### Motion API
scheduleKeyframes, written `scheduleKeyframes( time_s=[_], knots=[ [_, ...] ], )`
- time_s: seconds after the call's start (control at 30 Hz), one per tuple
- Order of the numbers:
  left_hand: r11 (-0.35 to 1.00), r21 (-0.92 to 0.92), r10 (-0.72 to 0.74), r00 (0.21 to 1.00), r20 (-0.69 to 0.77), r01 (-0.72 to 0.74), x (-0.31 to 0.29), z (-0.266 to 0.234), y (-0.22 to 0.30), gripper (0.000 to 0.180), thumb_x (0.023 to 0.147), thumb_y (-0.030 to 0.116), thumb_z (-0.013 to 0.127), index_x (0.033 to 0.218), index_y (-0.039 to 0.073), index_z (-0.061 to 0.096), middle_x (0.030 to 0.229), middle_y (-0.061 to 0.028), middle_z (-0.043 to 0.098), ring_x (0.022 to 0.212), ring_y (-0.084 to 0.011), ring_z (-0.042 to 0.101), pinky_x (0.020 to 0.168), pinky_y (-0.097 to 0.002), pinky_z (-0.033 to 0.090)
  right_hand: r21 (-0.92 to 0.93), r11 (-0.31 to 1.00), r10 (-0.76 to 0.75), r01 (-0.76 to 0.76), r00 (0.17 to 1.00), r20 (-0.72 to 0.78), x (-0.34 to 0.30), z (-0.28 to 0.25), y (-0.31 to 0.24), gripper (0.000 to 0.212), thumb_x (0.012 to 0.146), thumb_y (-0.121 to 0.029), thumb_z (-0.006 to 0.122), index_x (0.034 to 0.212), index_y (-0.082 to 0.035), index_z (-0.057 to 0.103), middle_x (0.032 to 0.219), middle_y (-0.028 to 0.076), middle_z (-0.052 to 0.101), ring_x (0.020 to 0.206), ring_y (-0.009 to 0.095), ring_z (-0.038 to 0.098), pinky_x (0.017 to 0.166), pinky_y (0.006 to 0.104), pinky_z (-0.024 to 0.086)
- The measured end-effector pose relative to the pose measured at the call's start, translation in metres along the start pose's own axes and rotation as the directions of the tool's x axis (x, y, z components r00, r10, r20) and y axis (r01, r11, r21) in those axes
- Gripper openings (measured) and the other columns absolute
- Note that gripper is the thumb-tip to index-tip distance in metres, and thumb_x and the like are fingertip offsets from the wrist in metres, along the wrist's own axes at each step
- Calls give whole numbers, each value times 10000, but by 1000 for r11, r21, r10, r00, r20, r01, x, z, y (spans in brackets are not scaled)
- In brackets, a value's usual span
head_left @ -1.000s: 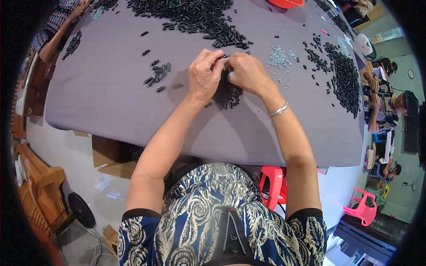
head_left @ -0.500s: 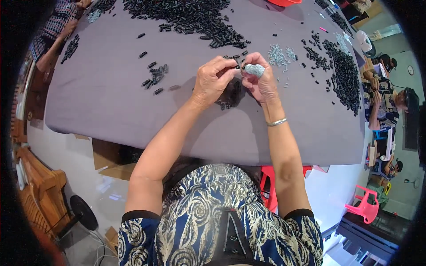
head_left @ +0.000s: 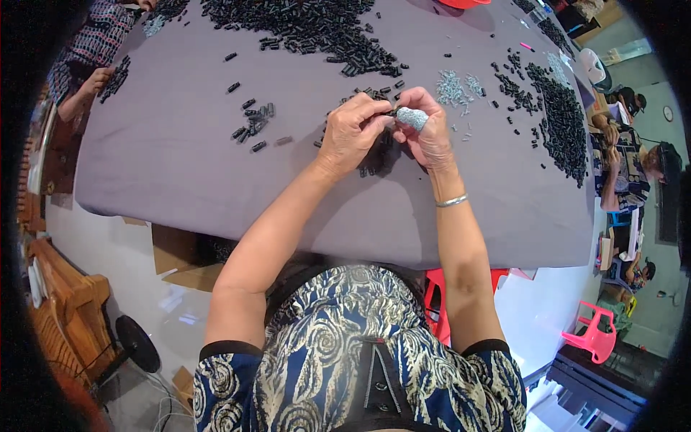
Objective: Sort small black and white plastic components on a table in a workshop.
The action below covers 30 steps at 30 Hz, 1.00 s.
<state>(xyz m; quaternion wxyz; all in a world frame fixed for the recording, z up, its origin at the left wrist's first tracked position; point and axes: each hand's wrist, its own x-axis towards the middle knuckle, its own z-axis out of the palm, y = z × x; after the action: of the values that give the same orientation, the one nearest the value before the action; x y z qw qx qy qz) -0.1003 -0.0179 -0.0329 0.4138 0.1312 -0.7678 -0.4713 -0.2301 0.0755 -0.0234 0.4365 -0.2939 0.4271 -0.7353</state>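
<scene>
Head view: left fingers (head_left: 370,109) pinch 1 black piece (head_left: 391,112) (mostly hidden); right fingers (head_left: 418,97) curled, hold unclear.

The head camera looks down from the near side of the bench (head_left: 180,173) and faces across it, near the left hand (head_left: 350,135) and right hand (head_left: 432,142) above the bench. Its wide fisheye view reaches the floor (head_left: 108,248) left of the bench and a pink chair (head_left: 599,347) right of it.

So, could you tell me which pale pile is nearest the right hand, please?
The middle pale pile, beyond the right hand; the left pile and right pile lie farther away.
</scene>
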Motion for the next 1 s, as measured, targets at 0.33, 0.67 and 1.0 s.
scheduleKeyframes(
  time_s=[0.33, 0.67, 1.0],
  knots=[
    [999, -8, -47, 995, 83, 48, -3, 2, 1, 185, 781, 26, 682, 964, 16, 665, 811, -61, 616, 724, -154, 586, 653, -259, 469, -314, 949, 52, -39, 998, 33, -3, -8, -15, 82, 802, -6, 611, 851, -45, 558, 753, -17, 532, 593, 34, 491, 452, 173, 392],
    [999, -26, 33, 994, 107, -31, -3, 3, -2, 172, 761, 26, 672, 930, 28, 639, 741, -57, 533, 642, -172, 532, 609, -292, 448, -586, 810, 49, 24, 993, 108, -8, -9, -30, 117, 777, -43, 678, 833, -53, 576, 738, -80, 495, 658, 10, 439, 560, 177, 367],
    [998, -37, -36, 984, 175, 43, -4, -1, -1, 134, 781, 41, 652, 913, 18, 639, 746, -62, 536, 654, -163, 534, 618, -287, 446, -634, 757, -47, 159, 981, 190, -6, -15, -20, 120, 779, -41, 686, 820, -50, 573, 714, -93, 475, 649, 4, 416, 551, 179, 347]
  ],
)
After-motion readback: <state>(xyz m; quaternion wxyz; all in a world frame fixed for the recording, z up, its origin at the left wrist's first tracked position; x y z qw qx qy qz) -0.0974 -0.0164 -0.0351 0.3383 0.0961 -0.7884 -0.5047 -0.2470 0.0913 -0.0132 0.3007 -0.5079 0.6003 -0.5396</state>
